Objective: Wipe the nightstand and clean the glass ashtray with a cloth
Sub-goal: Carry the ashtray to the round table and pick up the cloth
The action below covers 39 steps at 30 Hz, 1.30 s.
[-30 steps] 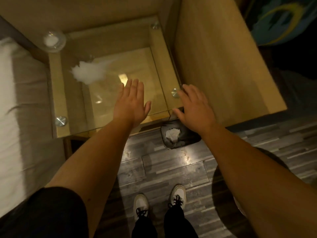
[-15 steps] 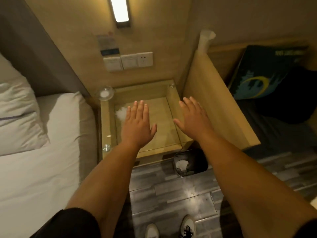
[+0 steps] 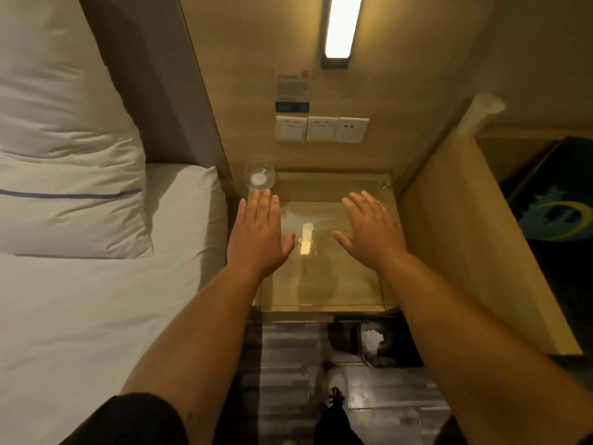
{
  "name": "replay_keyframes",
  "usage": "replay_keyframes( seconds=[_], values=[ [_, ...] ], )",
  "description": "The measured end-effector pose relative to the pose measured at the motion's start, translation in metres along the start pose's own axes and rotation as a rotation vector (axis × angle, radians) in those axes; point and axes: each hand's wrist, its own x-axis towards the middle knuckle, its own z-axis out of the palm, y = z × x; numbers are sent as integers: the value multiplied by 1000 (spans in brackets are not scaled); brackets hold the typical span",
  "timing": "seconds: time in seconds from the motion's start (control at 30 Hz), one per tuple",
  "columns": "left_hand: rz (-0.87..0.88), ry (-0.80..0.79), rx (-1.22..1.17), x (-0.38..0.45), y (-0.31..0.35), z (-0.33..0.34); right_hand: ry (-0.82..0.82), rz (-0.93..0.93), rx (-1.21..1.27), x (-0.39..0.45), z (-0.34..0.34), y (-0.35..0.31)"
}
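The nightstand (image 3: pixel 327 284) is a small wooden table with a glass top, standing between the bed and a wooden partition. A round glass ashtray (image 3: pixel 259 181) with something white in it sits at the far left corner. My left hand (image 3: pixel 258 236) is flat and open over the left side of the top, fingertips just short of the ashtray. My right hand (image 3: pixel 369 232) is open over the right side, fingers spread. Neither hand holds anything. No cloth shows in this view.
A white bed (image 3: pixel 96 300) with pillows (image 3: pixel 64 155) lies to the left. The wooden partition (image 3: pixel 465 236) rises on the right. A black bin (image 3: pixel 382 345) with white paper stands on the floor below the front edge. Wall switches (image 3: pixel 321 129) and a lamp (image 3: pixel 340 27) are behind.
The view has lifted from the tabletop to the wall. Both hands have reached farther over the glass, the left toward the ashtray. The white cloth seen earlier no longer shows.
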Motion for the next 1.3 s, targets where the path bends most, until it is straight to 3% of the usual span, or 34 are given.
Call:
replay_keyframes(
  seconds=[0.5,0.97,1.3],
  values=[
    [-184,-117,1,102,-69,95,-128,-174,104,176,100,-4],
    [-206,-195,-164,182,-134,201,-197,-118,326,281,206,-27],
    [-300,-193,-585,210,-150,250,-183,-115,396,319,255,-45]
  ],
)
